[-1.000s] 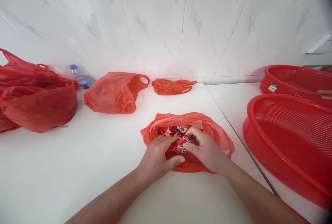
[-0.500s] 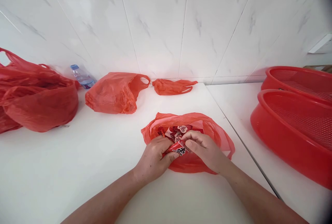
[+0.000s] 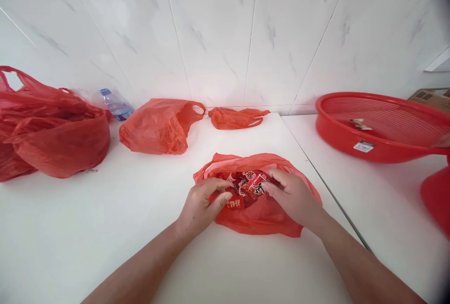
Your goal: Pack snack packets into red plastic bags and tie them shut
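Note:
An opened red plastic bag [image 3: 260, 226] lies in front of me with several red-wrapped candies [image 3: 235, 202] inside. At the right of its mouth, my right hand [image 3: 293, 196] pinches a red candy packet [image 3: 258, 186] with black and white lettering, between thumb and fingers. My left hand [image 3: 204, 205] is at the bag's left side, its thumb and fingers apart and nothing visible between them. Its fingertips are over the bag's opening, close to the candies.
At the left stands a bulging red bag [image 3: 63, 147], by a plastic bottle [image 3: 116, 104]. Two more red bags, one puffed [image 3: 151, 128] and one flattened [image 3: 239, 118], lie toward the tiled wall. On the right, another person's hand [image 3: 443, 141] is at a red basket [image 3: 365, 147]; part of another red basket [image 3: 438, 196] shows.
My left hand has let go of the candy packet and moved left. The packet is now in my right hand, farther right. The red baskets on the right have been moved apart.

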The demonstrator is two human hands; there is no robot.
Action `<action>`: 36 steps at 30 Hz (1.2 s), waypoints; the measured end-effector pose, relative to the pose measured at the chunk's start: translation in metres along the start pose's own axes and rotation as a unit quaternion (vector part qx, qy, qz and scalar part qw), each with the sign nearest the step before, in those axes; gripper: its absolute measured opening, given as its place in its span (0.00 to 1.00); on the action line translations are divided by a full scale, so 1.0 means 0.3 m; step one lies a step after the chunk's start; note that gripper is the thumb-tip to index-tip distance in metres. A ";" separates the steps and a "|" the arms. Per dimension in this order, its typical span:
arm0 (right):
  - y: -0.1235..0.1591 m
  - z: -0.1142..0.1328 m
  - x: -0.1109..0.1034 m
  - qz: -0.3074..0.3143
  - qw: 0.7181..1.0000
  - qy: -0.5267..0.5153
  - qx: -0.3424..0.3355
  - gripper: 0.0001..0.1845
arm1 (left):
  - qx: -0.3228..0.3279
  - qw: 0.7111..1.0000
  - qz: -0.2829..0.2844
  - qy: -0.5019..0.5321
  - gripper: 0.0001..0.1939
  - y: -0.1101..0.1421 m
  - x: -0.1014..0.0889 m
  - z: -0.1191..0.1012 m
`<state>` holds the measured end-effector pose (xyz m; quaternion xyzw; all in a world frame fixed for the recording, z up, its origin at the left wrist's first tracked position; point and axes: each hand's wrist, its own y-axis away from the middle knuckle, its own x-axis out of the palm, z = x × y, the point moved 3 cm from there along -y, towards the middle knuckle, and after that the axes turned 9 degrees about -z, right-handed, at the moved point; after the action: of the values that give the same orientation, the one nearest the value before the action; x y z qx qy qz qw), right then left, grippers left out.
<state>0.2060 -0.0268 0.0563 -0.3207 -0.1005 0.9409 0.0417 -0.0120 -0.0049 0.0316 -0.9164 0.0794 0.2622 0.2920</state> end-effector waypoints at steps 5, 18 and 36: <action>-0.005 -0.020 -0.021 -0.005 0.991 0.121 -0.054 0.11 | 0.072 0.993 -0.011 -0.089 0.07 -0.003 0.009 0.001; 0.004 0.002 0.080 -0.035 0.981 0.150 -0.117 0.16 | 0.137 0.964 0.138 -0.179 0.10 0.012 0.066 -0.002; -0.019 -0.067 0.051 -0.194 0.978 0.068 -0.016 0.22 | 0.157 0.966 0.066 -0.194 0.10 0.014 0.057 -0.024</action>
<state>0.2063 -0.0156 0.0329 -0.3593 -0.1729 0.8890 0.2250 0.0044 -0.0124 0.0254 -0.7835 0.1214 0.4376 0.4241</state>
